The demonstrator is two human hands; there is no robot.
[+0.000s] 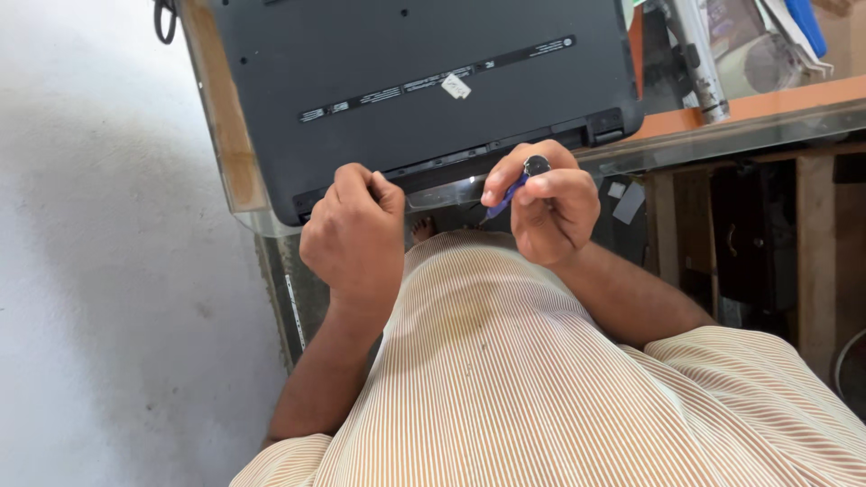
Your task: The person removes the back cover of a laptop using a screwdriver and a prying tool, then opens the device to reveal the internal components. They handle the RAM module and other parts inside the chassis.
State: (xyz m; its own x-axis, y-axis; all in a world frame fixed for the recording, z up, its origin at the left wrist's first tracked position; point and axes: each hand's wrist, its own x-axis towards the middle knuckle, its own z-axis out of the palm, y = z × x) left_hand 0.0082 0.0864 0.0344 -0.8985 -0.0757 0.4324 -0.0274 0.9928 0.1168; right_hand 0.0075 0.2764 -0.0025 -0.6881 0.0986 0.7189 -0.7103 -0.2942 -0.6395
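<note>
A dark grey laptop (406,81) lies bottom side up on a glass-topped counter (722,135), its near edge over the glass rim. My left hand (354,236) is closed in a fist at the laptop's near edge, fingertips pressed to the casing. Just right of it, my right hand (546,209) grips a small screwdriver (516,188) with a blue shaft and a black round cap, held slanted with its tip pointing down-left, just off the laptop's edge.
A pale strip and a white sticker (456,86) run across the laptop's base. Clutter, a metal tube (699,59) and papers sit at the back right. A wooden shelf frame (816,234) stands below the glass. A white wall (90,271) fills the left.
</note>
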